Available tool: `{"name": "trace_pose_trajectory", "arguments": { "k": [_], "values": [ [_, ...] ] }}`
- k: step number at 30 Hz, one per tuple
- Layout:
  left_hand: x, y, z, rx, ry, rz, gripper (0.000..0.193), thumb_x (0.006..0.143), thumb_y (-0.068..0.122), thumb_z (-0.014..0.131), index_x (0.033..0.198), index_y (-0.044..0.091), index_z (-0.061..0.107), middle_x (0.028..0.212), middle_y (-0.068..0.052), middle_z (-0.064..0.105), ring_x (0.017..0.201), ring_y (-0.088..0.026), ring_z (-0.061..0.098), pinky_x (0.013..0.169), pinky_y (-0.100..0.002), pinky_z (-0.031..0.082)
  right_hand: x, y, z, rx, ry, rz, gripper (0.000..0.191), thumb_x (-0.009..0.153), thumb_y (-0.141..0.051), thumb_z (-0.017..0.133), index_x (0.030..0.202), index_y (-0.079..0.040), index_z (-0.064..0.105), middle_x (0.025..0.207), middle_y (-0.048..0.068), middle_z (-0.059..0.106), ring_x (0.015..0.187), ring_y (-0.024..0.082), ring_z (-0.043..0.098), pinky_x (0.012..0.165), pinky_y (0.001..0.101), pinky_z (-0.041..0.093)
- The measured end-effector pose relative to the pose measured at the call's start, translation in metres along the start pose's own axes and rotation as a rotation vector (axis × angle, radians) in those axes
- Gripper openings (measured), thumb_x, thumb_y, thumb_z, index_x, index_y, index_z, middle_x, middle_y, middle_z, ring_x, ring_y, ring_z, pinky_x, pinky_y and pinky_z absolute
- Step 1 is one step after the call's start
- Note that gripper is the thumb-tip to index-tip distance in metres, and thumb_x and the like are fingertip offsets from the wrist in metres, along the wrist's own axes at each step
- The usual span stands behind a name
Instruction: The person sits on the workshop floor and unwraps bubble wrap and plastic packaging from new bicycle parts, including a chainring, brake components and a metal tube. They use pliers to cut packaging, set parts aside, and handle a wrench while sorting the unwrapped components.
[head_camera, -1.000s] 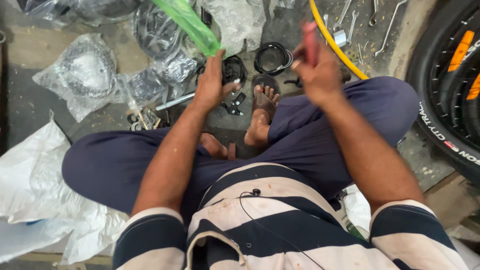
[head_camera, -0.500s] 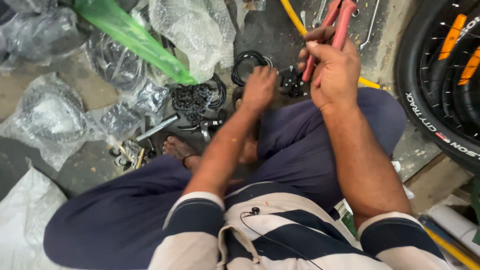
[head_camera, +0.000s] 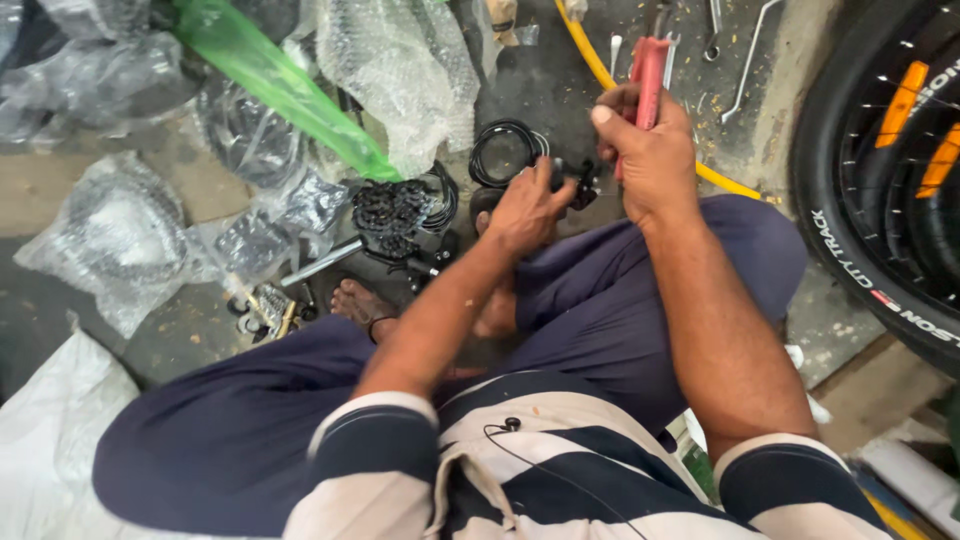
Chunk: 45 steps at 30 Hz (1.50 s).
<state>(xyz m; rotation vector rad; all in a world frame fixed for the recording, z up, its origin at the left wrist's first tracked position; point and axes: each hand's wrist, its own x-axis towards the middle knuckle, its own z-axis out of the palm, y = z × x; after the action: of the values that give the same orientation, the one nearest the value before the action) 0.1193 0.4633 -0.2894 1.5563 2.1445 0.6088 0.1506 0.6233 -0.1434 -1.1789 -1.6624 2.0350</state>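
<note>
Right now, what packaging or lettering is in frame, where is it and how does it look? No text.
Bubble wrap: clear crumpled sheet, top centre on the floor.
Green plastic sleeve: long translucent strip, diagonal, upper left.
Clear plastic bag: crumpled, left, dark parts inside.
White sack: lower left, beside the knee.
Tyre: black, right edge, white sidewall lettering, orange spoke reflectors.
No screens or signs.

On the floor (head_camera: 560, 90), a coiled cable (head_camera: 505, 150) lies at upper centre, a chain (head_camera: 392, 212) to its lower left, bubble wrap (head_camera: 400, 70) above, and a tyre (head_camera: 880, 170) at the right edge.
</note>
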Motion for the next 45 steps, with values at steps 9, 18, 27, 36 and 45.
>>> {"name": "trace_pose_trajectory", "arguments": {
  "k": [9, 18, 27, 36, 45],
  "values": [
    [-0.081, 0.027, -0.133, -0.100, 0.418, -0.190, 0.085, 0.064, 0.030, 0.090, 0.139, 0.011, 0.053, 0.131, -0.036, 0.044, 0.113, -0.053, 0.054, 0.094, -0.054, 0.050, -0.010, 0.020, 0.005, -0.960, -0.132, -0.151, 0.062, 0.062, -0.044, 0.100, 0.097, 0.000, 0.072, 0.088, 0.011, 0.069, 0.080, 0.029, 0.068, 0.073, 0.0417, 0.054],
    [-0.144, 0.044, -0.158, -0.034, 0.200, -0.500, 0.072, 0.072, 0.039, 0.087, 0.132, 0.013, 0.058, 0.119, -0.031, 0.049, 0.108, -0.049, 0.060, 0.092, -0.052, 0.051, -0.014, 0.041, 0.021, -1.384, 0.015, -0.278, 0.044, 0.076, -0.036, 0.086, 0.107, -0.005, 0.076, 0.126, 0.023, 0.059, 0.114, 0.042, 0.063, 0.094, 0.0497, 0.052],
    [-0.196, 0.004, -0.182, -1.363, 0.180, -0.781, 0.066, 0.090, 0.060, 0.054, 0.131, 0.008, 0.061, 0.125, -0.020, 0.068, 0.076, -0.027, 0.070, 0.065, -0.037, 0.055, -0.040, 0.030, 0.022, -0.971, -0.247, -0.323, 0.055, 0.087, -0.034, 0.081, 0.136, -0.012, 0.069, 0.114, 0.019, 0.069, 0.100, 0.034, 0.064, 0.085, 0.0459, 0.051],
    [-0.194, 0.009, -0.207, -1.458, 0.008, -0.703, 0.082, 0.100, 0.069, 0.051, 0.131, -0.006, 0.063, 0.104, -0.016, 0.068, 0.058, -0.018, 0.062, 0.047, -0.028, 0.045, -0.127, 0.055, 0.057, -0.285, -0.659, -0.221, 0.034, 0.099, -0.026, 0.076, 0.117, 0.001, 0.067, 0.096, 0.004, 0.071, 0.083, 0.008, 0.062, 0.073, 0.0283, 0.052],
    [-0.202, 0.027, -0.217, -0.963, 0.604, -0.033, 0.104, 0.082, 0.049, 0.083, 0.156, 0.001, 0.028, 0.158, -0.019, 0.037, 0.136, -0.028, 0.048, 0.105, -0.039, 0.049, -0.165, 0.041, 0.092, 0.289, -0.437, 0.049, 0.028, 0.099, -0.024, 0.071, 0.116, -0.002, 0.066, 0.090, 0.005, 0.069, 0.075, 0.013, 0.066, 0.076, 0.0311, 0.058]
  ]
}}
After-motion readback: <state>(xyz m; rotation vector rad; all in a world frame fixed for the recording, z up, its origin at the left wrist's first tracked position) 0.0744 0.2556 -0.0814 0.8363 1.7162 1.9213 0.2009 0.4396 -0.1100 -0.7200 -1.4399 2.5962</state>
